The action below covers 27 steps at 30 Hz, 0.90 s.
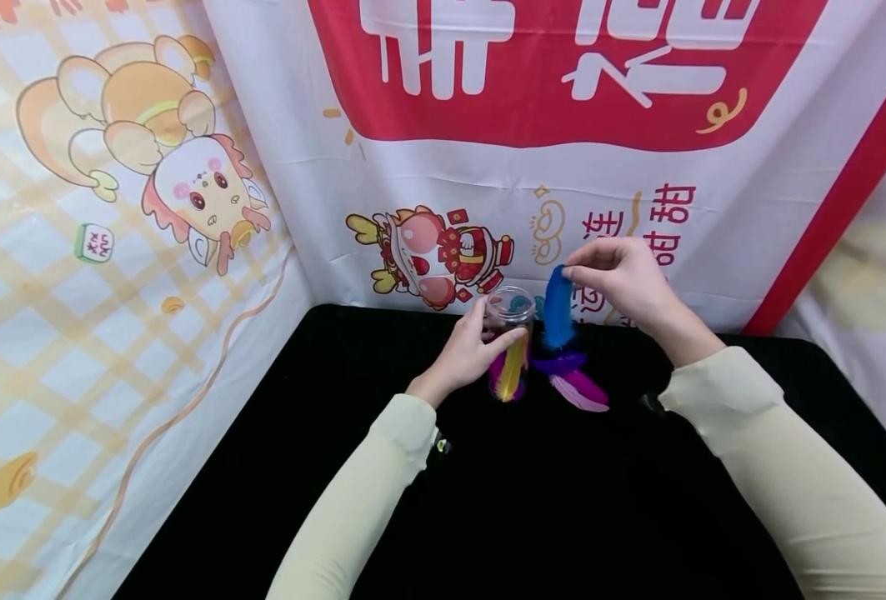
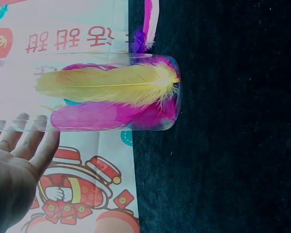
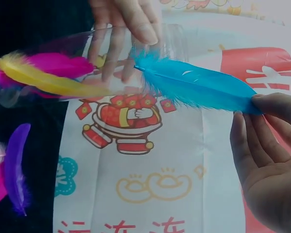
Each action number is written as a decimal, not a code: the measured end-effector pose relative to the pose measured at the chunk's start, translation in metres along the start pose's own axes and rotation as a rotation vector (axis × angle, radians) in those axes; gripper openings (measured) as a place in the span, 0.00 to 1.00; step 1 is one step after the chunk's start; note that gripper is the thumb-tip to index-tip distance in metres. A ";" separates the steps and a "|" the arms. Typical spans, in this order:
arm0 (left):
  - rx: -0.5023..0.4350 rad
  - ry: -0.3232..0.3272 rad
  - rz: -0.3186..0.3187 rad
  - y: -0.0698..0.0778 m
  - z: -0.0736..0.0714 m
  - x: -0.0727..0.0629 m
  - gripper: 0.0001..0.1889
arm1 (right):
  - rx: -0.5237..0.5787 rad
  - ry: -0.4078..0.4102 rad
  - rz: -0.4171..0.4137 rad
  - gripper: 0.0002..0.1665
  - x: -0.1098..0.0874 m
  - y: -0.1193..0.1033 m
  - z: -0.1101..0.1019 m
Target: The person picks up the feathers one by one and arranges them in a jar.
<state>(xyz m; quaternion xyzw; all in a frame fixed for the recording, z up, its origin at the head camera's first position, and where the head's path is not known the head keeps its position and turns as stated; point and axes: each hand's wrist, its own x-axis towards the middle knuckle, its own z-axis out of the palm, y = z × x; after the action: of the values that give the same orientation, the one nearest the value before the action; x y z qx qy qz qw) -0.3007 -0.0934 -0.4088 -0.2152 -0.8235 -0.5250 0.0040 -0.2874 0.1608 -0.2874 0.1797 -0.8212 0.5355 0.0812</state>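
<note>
A clear, open-topped jar [image 1: 511, 310] stands on the black table, holding a yellow feather [image 2: 106, 83] and magenta feathers [image 2: 94, 115]. My left hand [image 1: 467, 350] grips the jar's side near the rim, thumb in front. By its tip, my right hand [image 1: 621, 279] pinches a blue feather [image 1: 558, 308], which hangs just right of the jar. In the right wrist view, the feather's fluffy quill end overlaps the jar's mouth; whether it touches I cannot tell. Beside the jar lie a purple feather [image 3: 18, 167], a magenta feather [image 1: 585, 385] and a pale pink feather [image 1: 576, 393].
The black tabletop [image 1: 533, 500] runs under both forearms. A printed white cloth [image 1: 285, 100] with red lettering and cartoon figures hangs right behind the jar, and a checked cloth [image 1: 52, 333] borders the left side.
</note>
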 end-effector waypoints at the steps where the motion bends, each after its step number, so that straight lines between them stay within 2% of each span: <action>1: 0.002 0.000 0.001 0.000 0.000 0.000 0.40 | -0.002 0.004 -0.006 0.14 0.001 -0.001 0.000; 9: 0.006 0.004 -0.005 0.001 0.001 0.000 0.40 | -0.010 0.037 -0.067 0.13 0.010 -0.013 0.003; 21: 0.026 0.013 0.005 0.002 0.001 0.000 0.41 | 0.037 0.125 -0.048 0.15 0.018 -0.025 0.007; 27: 0.025 0.006 -0.013 0.002 0.001 0.000 0.41 | 0.080 0.149 -0.107 0.14 0.023 -0.026 0.013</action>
<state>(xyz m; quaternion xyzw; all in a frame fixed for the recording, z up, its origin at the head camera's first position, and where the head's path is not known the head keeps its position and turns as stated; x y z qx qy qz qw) -0.2995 -0.0924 -0.4079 -0.2080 -0.8313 -0.5154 0.0058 -0.2977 0.1350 -0.2626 0.1860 -0.7801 0.5745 0.1636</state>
